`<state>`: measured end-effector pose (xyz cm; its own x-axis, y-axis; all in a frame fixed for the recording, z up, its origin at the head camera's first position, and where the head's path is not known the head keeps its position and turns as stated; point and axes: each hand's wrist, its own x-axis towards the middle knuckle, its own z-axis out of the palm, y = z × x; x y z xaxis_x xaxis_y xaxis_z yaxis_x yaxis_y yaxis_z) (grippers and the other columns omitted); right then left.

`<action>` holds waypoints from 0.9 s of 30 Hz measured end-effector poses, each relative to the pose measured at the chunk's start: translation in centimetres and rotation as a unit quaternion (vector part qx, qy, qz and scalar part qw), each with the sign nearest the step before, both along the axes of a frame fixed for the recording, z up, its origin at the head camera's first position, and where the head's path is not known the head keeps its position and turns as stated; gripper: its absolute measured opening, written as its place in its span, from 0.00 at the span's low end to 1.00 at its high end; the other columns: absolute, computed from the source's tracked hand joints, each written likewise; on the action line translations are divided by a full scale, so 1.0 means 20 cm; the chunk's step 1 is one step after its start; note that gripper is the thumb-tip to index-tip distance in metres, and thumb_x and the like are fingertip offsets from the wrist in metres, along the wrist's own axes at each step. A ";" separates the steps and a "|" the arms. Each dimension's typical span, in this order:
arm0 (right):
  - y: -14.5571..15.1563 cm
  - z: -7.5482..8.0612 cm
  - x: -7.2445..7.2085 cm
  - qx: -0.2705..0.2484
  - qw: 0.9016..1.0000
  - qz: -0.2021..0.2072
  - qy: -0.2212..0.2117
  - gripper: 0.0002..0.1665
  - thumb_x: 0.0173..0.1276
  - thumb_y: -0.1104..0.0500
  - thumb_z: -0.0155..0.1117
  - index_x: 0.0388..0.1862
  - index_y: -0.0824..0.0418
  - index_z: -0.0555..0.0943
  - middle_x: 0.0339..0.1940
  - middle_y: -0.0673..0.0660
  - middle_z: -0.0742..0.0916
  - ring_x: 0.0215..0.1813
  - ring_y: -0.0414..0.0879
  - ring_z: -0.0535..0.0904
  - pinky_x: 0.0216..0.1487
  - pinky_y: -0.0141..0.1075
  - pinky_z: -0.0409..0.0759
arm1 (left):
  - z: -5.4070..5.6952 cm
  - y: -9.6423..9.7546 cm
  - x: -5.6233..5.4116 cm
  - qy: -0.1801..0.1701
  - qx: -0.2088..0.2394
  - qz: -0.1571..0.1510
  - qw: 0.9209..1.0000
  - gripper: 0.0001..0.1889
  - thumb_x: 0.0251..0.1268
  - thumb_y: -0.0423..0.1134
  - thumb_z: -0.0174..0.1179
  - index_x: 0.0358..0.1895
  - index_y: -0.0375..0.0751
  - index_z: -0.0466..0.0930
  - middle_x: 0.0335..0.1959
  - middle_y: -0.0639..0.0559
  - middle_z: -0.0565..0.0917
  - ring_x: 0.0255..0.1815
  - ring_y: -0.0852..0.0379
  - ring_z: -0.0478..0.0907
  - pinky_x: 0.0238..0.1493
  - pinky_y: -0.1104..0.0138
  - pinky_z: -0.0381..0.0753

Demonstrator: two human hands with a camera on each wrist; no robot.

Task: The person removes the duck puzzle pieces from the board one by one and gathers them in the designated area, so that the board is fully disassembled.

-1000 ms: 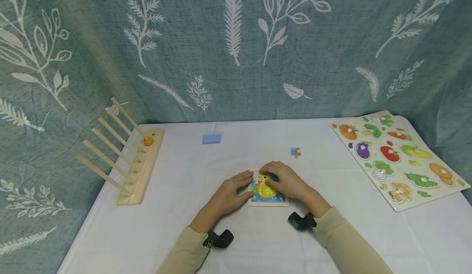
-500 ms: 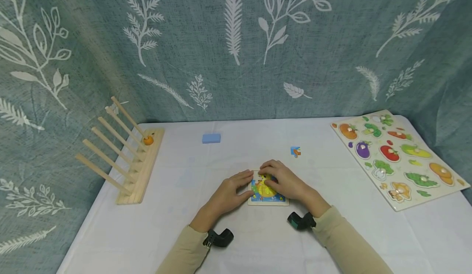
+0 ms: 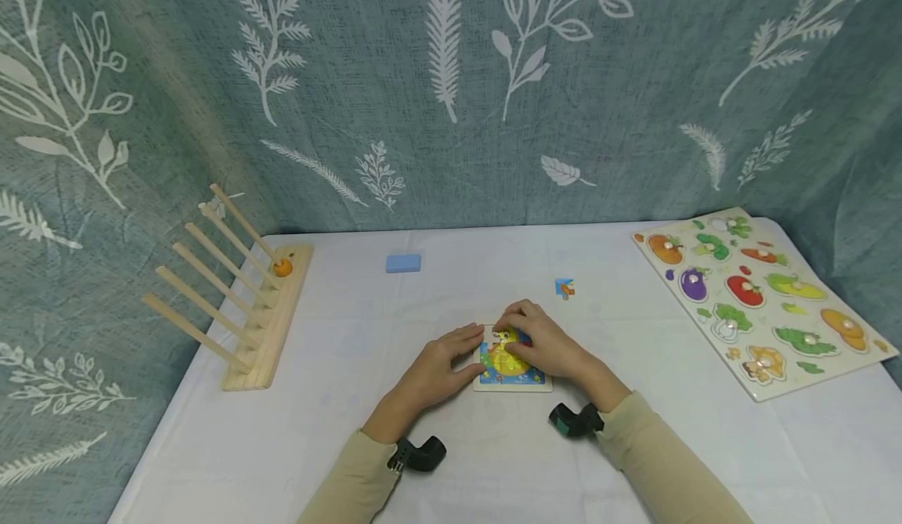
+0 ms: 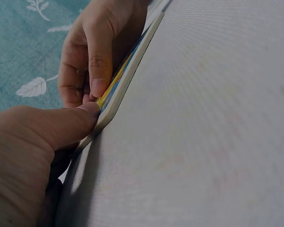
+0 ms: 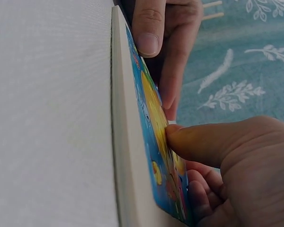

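"Little has moved since the earlier head view beyond a slight drift of the whole scene; how do the hands lie?"

"Left hand (image 3: pixel 440 371): fingers and thumb parted, touching the left edge of the bird puzzle (image 3: pixel 506 366). Right hand (image 3: pixel 550 344): arched over its right half, thumb on the yellow; whether it pinches a piece, one cannot tell."

"Where is the puzzle, and how complete?"

"Flat on the table, between both hands. Most of the picture appears filled. Beside the right fingertips, a pale patch (image 3: pixel 489 336) may be unfilled; one loose piece (image 3: pixel 565 288) lies beyond the right hand, apart from the puzzle. Assembly is judged nearly done, that piece remaining; the part under the right hand is hidden."

"Surface and room?"

"White tablecloth (image 3: pixel 247 453) beneath both hands. Ahead of the left hand, a blue block (image 3: pixel 403 263); farther to its left, a wooden peg rack (image 3: pixel 282 320) with an orange bead (image 3: pixel 283 268) at its farthest peg's foot. Well right of the right hand, a vegetable board (image 3: pixel 764 328). Beyond everything, a leaf-printed teal curtain (image 3: pixel 338 77)."
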<state>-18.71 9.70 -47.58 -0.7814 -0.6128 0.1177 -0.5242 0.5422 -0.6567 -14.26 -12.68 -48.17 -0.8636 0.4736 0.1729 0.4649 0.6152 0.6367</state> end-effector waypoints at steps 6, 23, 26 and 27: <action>0.00 0.00 0.00 -0.005 1.000 0.003 -0.002 0.15 0.65 0.63 0.63 0.50 0.57 0.80 0.50 0.55 0.75 0.57 0.51 0.70 0.60 0.49 0.74 | 0.00 0.00 0.00 0.002 -0.001 0.000 1.000 0.28 0.61 0.43 0.65 0.62 0.34 0.73 0.66 0.46 0.72 0.69 0.47 0.67 0.69 0.54 0.68; 0.01 0.00 0.01 -0.017 1.000 -0.008 -0.024 0.23 0.64 0.69 0.55 0.58 0.59 0.78 0.54 0.56 0.78 0.59 0.52 0.71 0.62 0.52 0.73 | 0.00 0.00 0.00 0.004 -0.001 -0.001 1.000 0.28 0.60 0.42 0.65 0.62 0.33 0.72 0.66 0.46 0.72 0.69 0.48 0.67 0.70 0.55 0.67; 0.02 0.01 0.00 -0.026 0.999 -0.017 -0.040 0.25 0.64 0.68 0.56 0.61 0.61 0.74 0.58 0.58 0.78 0.62 0.54 0.71 0.65 0.53 0.71 | 0.00 0.00 0.00 0.002 0.001 -0.001 1.000 0.28 0.60 0.42 0.65 0.62 0.33 0.73 0.66 0.46 0.72 0.69 0.48 0.67 0.69 0.55 0.67; 0.02 0.01 0.00 -0.027 0.998 -0.020 -0.045 0.25 0.64 0.68 0.57 0.61 0.61 0.74 0.58 0.58 0.78 0.64 0.54 0.71 0.66 0.53 0.70 | 0.00 0.00 0.00 0.001 0.001 0.000 1.000 0.28 0.60 0.42 0.65 0.62 0.33 0.73 0.66 0.46 0.72 0.69 0.48 0.67 0.69 0.55 0.67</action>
